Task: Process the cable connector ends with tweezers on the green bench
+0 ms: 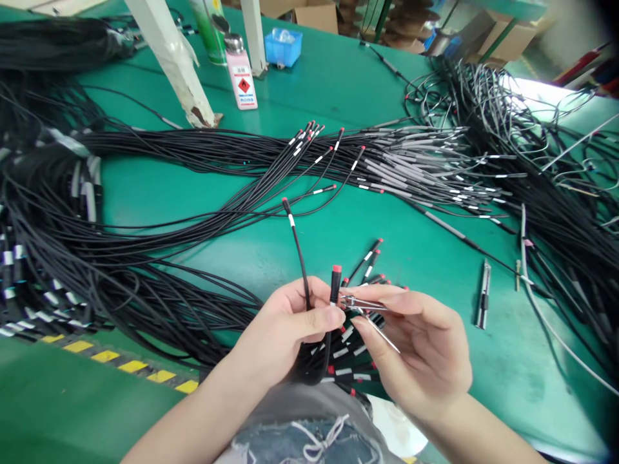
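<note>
My left hand (294, 316) is closed, thumb and fingers pinching a black cable just below its upright, red-capped end (336, 278). A second black cable (298, 241) with a red tip and white label passes up beside these fingers. Between the thumb and fingers of my right hand (420, 341) is a slim metal two-legged tool (370, 305), its exact kind unclear. Its tips are close to the pinched cable, but I cannot tell whether they touch it. Several red-tipped, white-labelled cable ends (372, 263) lie behind and under both hands.
Long black cable bundles (193, 145) cross the green table (213, 258), and more are piled at right (570, 212). A utility knife (483, 295) lies right of my hands. Farther back stand a pink bottle (242, 80), a blue bin (283, 48) and white posts (169, 58).
</note>
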Tool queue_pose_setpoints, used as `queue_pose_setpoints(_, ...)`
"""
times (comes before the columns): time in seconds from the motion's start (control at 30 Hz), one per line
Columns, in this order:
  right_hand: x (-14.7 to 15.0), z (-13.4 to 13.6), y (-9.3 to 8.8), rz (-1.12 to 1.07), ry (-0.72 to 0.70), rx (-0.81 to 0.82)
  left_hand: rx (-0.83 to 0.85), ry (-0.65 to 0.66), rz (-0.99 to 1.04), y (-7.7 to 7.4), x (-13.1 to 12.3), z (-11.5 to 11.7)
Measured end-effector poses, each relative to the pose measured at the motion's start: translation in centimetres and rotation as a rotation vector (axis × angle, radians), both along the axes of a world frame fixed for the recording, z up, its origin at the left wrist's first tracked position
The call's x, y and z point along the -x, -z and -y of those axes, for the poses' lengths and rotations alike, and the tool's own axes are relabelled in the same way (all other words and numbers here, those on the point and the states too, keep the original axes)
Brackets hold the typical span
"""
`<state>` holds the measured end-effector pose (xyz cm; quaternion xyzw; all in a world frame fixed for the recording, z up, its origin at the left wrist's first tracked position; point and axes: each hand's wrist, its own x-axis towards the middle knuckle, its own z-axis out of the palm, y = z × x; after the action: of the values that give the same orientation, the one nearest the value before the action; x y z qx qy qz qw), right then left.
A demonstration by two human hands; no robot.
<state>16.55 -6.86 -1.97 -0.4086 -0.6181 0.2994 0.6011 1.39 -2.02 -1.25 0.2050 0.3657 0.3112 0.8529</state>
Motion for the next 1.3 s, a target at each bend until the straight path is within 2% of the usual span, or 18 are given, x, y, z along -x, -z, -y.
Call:
queue_pose_setpoints(0.33,0.2,-0.1,0.5,0.101,0.057,-0.022,0.015,0.011,0.045,0.0,0.0,0.0)
queue_pose_setpoints(0.53,-0.4,0.0,0.3,0.293,0.076,-0.058,-0.023,0.013,-0.028,0.3,0.0,0.1)
queue_pose_setpoints(0.67,-1.2,-0.2,-0.1,0.255,0.125,0.017,-0.273,0.082,-0.231,0.4,0.2,0.4)
queue_pose_setpoints(0.73,-1.6,-0.6,-0.5,0.194,0.173,0.098,-0.425,0.161,-0.344,0.2,0.4,0.7)
queue_pose_setpoints(0.8,-2.0,-1.1,-0.9,0.232,0.179,0.173,-0.557,0.264,-0.408,-0.1,0.4,1.0)
queue_pose_setpoints(0.9,-2.3,-1.8,-1.4,0.317,0.056,0.266,-0.702,0.413,-0.400,-0.4,0.1,1.4)
queue_pose_setpoints(0.97,-2.4,-2.1,-1.6,0.276,-0.030,0.294,-0.739,0.448,-0.389,-0.5,0.0,1.5)
queue_pose_setpoints(1.03,-2.4,-2.1,-1.8,0.255,-0.079,0.295,-0.716,0.364,-0.395,-0.5,0.1,1.3)
queue_pose_setpoints(1.2,-1.8,-1.6,-2.0,0.365,-0.255,0.308,-0.457,-0.022,-0.250,-0.5,0.4,0.4)
queue_pose_setpoints(1.3,-1.4,-1.4,-1.9,0.393,-0.320,0.317,-0.350,-0.064,-0.120,-0.7,0.2,-0.1)
